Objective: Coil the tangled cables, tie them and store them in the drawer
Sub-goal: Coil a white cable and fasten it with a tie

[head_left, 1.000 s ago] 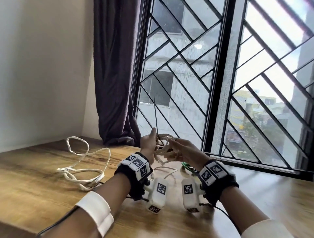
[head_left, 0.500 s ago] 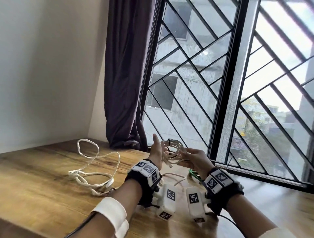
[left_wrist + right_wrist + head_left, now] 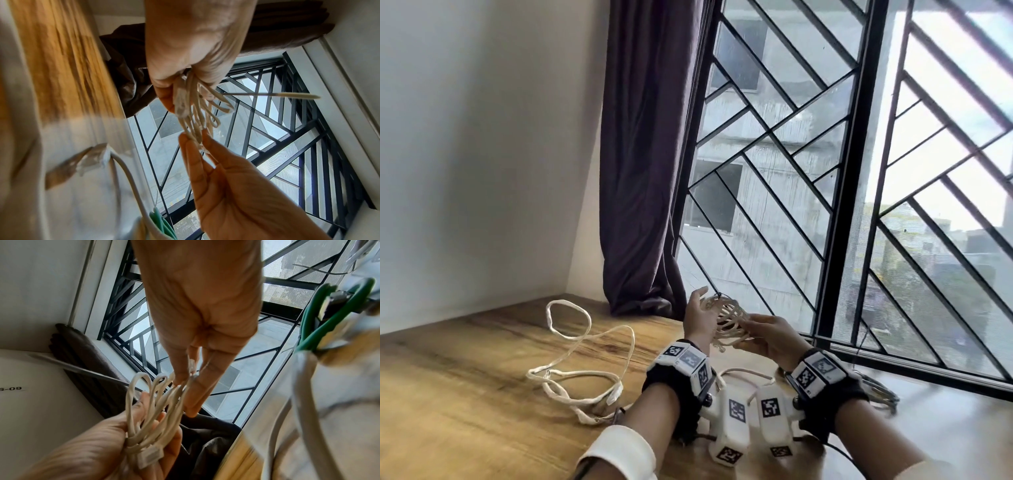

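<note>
Cream coiled cable (image 3: 727, 320) is clamped in the left hand (image 3: 698, 317) (right hand (image 3: 768, 337) pinches its loops), so tighten the tie evenly.

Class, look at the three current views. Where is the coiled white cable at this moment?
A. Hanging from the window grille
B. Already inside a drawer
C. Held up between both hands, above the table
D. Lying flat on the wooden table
C: the coiled white cable is raised off the table, gripped by the left hand while the fingertips of the right hand pinch its far side.
</note>
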Tool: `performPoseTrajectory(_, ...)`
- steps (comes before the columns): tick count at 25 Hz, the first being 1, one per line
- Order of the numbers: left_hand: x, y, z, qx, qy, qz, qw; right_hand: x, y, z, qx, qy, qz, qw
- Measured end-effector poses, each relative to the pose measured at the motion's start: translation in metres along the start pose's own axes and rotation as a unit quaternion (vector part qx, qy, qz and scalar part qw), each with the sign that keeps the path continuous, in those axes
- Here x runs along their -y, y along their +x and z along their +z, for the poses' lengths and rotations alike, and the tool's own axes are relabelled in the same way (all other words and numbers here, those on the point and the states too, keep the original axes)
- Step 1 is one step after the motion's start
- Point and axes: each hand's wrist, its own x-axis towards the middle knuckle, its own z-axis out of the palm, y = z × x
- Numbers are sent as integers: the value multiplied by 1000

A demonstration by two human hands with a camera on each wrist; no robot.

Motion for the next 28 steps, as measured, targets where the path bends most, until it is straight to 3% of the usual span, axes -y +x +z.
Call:
performPoseTrajectory(3, 1, 2, 1, 6, 18, 39, 999, -1, -3, -2, 2, -63, -4, 998)
performPoseTrajectory(5, 7, 6, -2, -12, 25, 54, 998, 3, -3, -1, -34, -153, -80, 984)
performPoseTrajectory(8, 15, 11, -5, -11, 34, 39, 999, 17, -2, 3, -93, -206, -235, 945)
performPoseTrajectory(10, 10, 7, -3, 10, 43, 45, 998, 18, -1, 6, -93, -262, -265, 923)
performPoseTrajectory(12, 5, 2, 1, 38, 28, 49, 998, 16, -1, 3, -108, -301, -273, 907)
performPoseTrajectory(14, 0, -4, 5, 66, 18, 38, 997, 16, -4, -1, -112, -292, -272, 910)
performPoseTrajectory(18, -4, -16, 9, 112, 1, 28, 993, 17, -10, 2, -48, -322, -283, 902)
performPoseTrajectory(25, -4, -21, 5, 54, -17, 2, 998, 19, -14, 1, -68, -468, -182, 862)
performPoseTrajectory(28, -7, -22, 5, 70, 1, -11, 997, 21, -15, 0, -100, -486, -184, 849)
